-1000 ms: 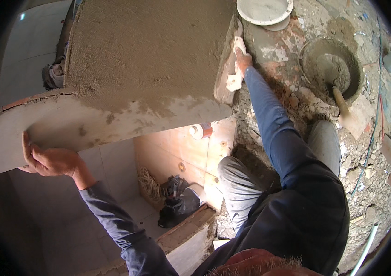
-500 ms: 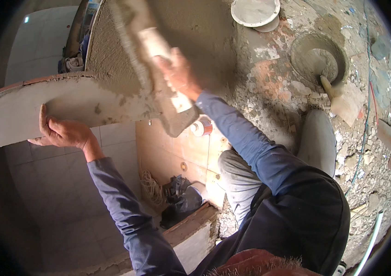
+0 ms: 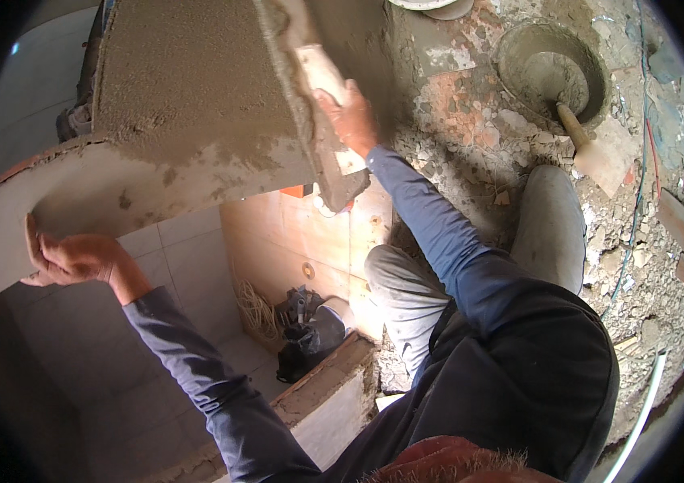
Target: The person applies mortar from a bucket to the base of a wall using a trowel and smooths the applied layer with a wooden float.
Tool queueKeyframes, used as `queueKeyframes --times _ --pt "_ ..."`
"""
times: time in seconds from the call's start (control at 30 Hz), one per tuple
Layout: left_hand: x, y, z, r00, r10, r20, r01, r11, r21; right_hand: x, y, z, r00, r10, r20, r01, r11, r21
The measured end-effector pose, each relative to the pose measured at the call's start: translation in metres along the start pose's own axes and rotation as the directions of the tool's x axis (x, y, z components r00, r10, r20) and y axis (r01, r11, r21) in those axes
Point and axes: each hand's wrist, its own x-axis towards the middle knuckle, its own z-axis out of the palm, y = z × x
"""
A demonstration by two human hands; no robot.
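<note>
Float [image 3: 319,137], long, narrow board with a pale handle; mortar on its face edge. Location: across the near right part of the mortar-covered worktop [image 3: 189,80], its lower end reaching past the front edge.

Right hand [image 3: 352,122]: closed round the float's handle, blue-grey sleeve.

Left hand [image 3: 76,259]: well apart from the right; fingers parted, laid against the pale front face [image 3: 173,179] of the worktop, by its lower edge.

Tub [image 3: 597,80], round and dark, mortar inside, on the ground at right. Scoop, its wooden handle [image 3: 573,125] leaning over the tub's near rim.

Pale bowl [image 3: 418,3], cut off by the upper border.

Below the worktop: tan tiled panel [image 3: 302,241]; coil of pale cord [image 3: 257,310]; black bag [image 3: 308,348], just beside the coil.

Rubble [image 3: 599,258], right of the person's knees. White pipe [image 3: 640,414], lower right.
</note>
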Motion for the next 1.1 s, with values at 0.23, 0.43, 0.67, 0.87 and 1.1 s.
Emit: queueKeyframes --times 0.23,0.43,0.67,0.87,1.1 --pt "0.003 -0.019 -0.007 0.998 0.054 0.023 -0.056 0.994 0.099 0.037 0.104 -0.01 0.949 0.314 -0.016 -0.313 0.949 0.046" --pt "0.0 -0.006 -0.003 1.0 0.025 -0.017 -0.024 0.997 0.077 0.06 0.21 -0.005 0.879 0.455 -0.144 -0.452 0.89 0.057" --pt "-0.001 -0.038 -0.007 0.997 -0.072 0.022 0.075 0.957 -0.281 -0.007 0.216 -0.028 0.745 0.667 -0.008 -0.654 0.732 0.188" --pt "-0.005 -0.06 -0.005 0.98 -0.189 0.068 0.2 0.882 -0.427 -0.086 0.129 -0.066 0.601 0.76 0.25 -0.781 0.49 0.387" --pt "-0.001 -0.011 -0.01 0.986 0.164 0.03 -0.16 0.882 0.444 -0.086 0.008 -0.203 0.899 0.38 0.217 -0.438 0.781 0.445"
